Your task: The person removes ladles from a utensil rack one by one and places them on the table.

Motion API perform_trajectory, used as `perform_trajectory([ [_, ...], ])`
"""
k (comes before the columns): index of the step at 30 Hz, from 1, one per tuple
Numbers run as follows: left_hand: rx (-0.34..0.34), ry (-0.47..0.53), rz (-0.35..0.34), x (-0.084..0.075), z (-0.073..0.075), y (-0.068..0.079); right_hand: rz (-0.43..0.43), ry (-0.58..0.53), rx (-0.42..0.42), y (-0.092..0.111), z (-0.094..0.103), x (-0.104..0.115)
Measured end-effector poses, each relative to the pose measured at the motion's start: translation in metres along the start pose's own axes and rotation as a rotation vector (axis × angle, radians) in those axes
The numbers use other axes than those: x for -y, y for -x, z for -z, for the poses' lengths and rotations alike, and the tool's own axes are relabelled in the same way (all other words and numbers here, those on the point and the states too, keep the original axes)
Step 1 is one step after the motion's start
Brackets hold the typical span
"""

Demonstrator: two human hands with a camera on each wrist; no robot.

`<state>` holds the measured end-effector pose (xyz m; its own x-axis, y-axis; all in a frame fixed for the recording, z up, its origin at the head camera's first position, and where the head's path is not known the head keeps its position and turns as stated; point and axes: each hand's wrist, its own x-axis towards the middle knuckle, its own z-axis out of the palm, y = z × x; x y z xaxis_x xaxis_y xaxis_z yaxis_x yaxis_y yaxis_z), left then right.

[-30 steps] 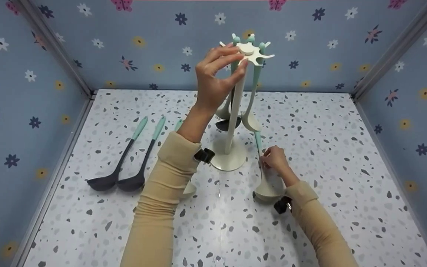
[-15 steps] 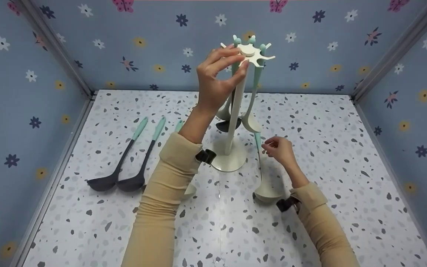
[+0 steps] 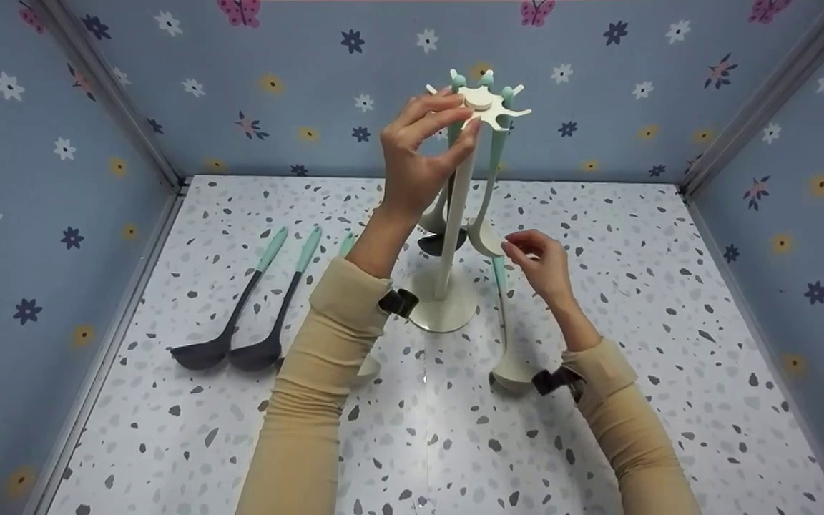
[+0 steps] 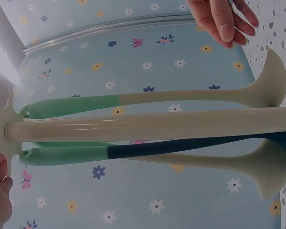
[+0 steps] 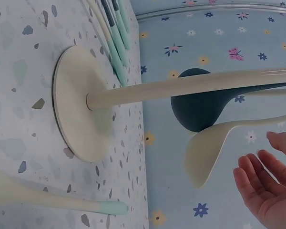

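My left hand holds the star-shaped top of a cream utensil stand, thumb and fingers at its rim. From its hooks hang three ladles with mint handles. A cream ladle hangs on the right, with a dark ladle beside it and a second cream ladle behind. My right hand is raised next to the bowl of the right-hand hanging ladle, fingers loosely bent and holding nothing. In the right wrist view a gap shows between this hand and that bowl. Beneath it, another cream ladle lies on the table.
Two dark ladles with mint handles lie side by side at the left of the speckled table. Another cream ladle lies partly hidden under my left forearm. Flower-patterned walls enclose the back and both sides.
My right hand has let go of the cream ladle on the table and risen up and away towards the hanging ladle's bowl. My left hand has stayed on the stand's top.
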<state>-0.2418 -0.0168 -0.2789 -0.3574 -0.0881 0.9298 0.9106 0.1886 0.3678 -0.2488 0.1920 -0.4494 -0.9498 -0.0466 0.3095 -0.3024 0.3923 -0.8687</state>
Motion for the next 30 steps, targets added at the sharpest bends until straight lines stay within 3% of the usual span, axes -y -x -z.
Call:
perform_trajectory([
  [10, -0.014, 0.0, -0.036, 0.001, -0.001, -0.001, 0.13, -0.162, 0.013, -0.009, -0.002, 0.042],
  [30, -0.023, -0.007, -0.041, 0.002, -0.002, -0.001, 0.196, -0.278, 0.14, -0.037, -0.011, 0.045],
])
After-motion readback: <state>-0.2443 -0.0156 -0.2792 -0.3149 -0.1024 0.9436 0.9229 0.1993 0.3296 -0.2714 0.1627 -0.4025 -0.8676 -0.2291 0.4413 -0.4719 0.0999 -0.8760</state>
